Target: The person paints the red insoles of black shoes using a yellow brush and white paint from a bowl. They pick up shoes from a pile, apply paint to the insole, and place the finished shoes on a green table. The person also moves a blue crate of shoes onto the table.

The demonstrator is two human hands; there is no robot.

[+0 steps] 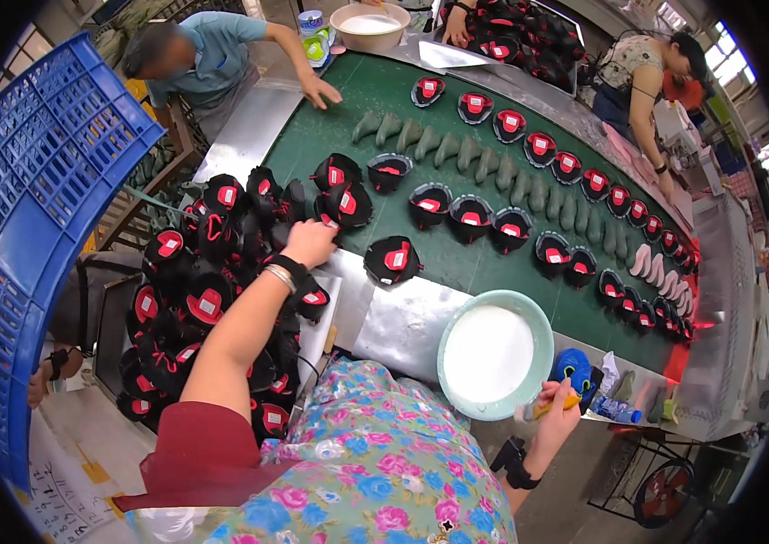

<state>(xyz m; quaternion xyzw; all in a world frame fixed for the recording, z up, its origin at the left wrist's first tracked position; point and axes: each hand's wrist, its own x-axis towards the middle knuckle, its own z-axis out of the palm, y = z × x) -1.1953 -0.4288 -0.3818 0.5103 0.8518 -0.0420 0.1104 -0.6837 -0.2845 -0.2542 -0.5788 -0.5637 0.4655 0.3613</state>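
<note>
My left hand [312, 243] reaches to the near edge of the green conveyor belt [443, 263]. Its fingers are closed on the edge of a black shoe upper [348, 205] with a red lining. My right hand [559, 422] grips a brush [549, 407] with a yellow handle, beside the rim of a pale green basin [544, 337] of white liquid. One more black upper [393, 260] lies at the belt's edge, between my left hand and the basin. A large heap of the same uppers [205, 304] surrounds my left forearm.
Rows of uppers [471, 220] and dark green foot-shaped pieces [486, 168] run along the belt. A blue crate [49, 181] rises at left. Right of the basin are a blue shoe [573, 366] and a plastic bottle [616, 410]. Co-workers sit across the belt; one hand [319, 91] rests near its far-left edge.
</note>
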